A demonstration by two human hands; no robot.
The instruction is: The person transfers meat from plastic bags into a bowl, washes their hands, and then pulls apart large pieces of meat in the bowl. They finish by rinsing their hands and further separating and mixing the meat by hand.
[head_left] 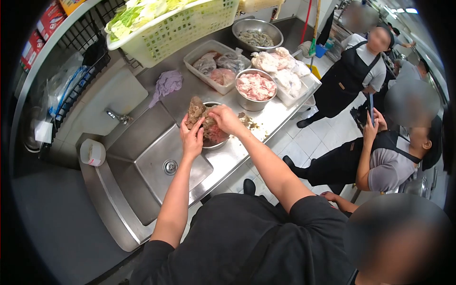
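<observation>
Both hands work over a metal bowl (219,146) at the sink's edge. My left hand (192,137) is closed around a large brownish chunk of meat (195,112), holding it above the bowl's left side. My right hand (225,119) has its fingers bent together against the meat on the other side; they seem to pinch a piece of it. Reddish and brown meat lies inside the bowl, partly hidden by the hands. Brown scraps (248,121) are scattered on the steel counter, right of the bowl.
Beyond stand a pot of pale pink meat pieces (256,88), a tub of bagged meat (191,59) and a bowl of shrimp-like food (257,38). A lettuce basket (183,34) sits above. The sink (152,161) is at left. Co-workers (354,71) stand at right, one with a phone.
</observation>
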